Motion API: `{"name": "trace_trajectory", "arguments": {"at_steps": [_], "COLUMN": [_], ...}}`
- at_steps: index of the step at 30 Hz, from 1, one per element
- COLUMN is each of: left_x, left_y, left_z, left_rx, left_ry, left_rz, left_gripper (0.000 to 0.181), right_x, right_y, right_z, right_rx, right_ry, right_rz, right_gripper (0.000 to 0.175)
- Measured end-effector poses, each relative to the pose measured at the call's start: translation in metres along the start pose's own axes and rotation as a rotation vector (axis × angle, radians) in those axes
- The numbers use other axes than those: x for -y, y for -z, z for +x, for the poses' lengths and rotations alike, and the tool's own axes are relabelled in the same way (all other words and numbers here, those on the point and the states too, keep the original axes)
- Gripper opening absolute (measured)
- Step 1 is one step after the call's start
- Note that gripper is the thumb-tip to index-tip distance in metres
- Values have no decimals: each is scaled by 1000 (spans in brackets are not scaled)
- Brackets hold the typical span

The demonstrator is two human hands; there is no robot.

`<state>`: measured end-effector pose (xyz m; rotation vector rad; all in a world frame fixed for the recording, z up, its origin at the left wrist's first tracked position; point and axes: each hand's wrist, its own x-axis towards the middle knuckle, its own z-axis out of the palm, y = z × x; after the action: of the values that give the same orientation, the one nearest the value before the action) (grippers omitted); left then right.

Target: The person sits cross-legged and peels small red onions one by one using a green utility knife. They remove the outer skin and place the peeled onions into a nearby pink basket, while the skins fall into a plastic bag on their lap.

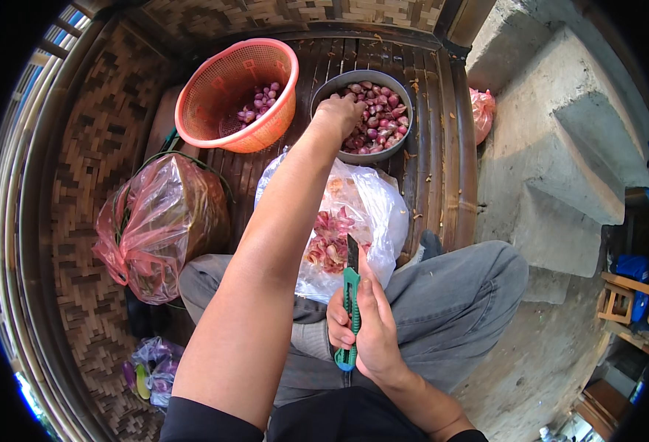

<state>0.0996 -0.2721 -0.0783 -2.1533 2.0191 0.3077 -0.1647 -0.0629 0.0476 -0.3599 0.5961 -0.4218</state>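
My left hand [342,113] reaches into a round grey basin [377,159] of unpeeled shallots [382,113]. Its fingertips are down among the bulbs, so whether they grip one is hidden. My right hand [373,326] is closed around a green snap-off utility knife [351,317], its blade out and pointing away from me. Beneath the blade, an opened clear plastic bag [385,204] lies between my crossed legs, with reddish shallot skins [327,251] in it. A salmon-coloured plastic colander [269,132] left of the basin holds a small heap of shallots [259,103] that look peeled.
A full reddish plastic bag [161,221] sits by my left knee. Bagged purple and green vegetables [156,370] lie lower left. The bamboo-slat platform [429,166] has woven bamboo walls [95,221] and ends at the right, beside concrete steps [573,127]. Another red bag [482,113] hangs past that edge.
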Motion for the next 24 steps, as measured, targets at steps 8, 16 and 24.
{"name": "trace_trajectory", "arguments": {"at_steps": [8,16,24], "left_x": [5,19,7], "left_y": [14,70,73], "left_z": [-5,-66,-133], "left_rx": [-30,-443,-498], "left_ry": [10,-126,-239], "left_rz": [-9,-431,-620], "left_gripper": [22,25,24], "right_x": [-2,-8,-11], "right_y": [-1,-4,-11], "right_z": [-2,-3,4], "right_rx": [10,-3,-111], "right_ry": [19,69,112], "right_rz": [-51,-119,-189], "right_gripper": [60,53,46]}}
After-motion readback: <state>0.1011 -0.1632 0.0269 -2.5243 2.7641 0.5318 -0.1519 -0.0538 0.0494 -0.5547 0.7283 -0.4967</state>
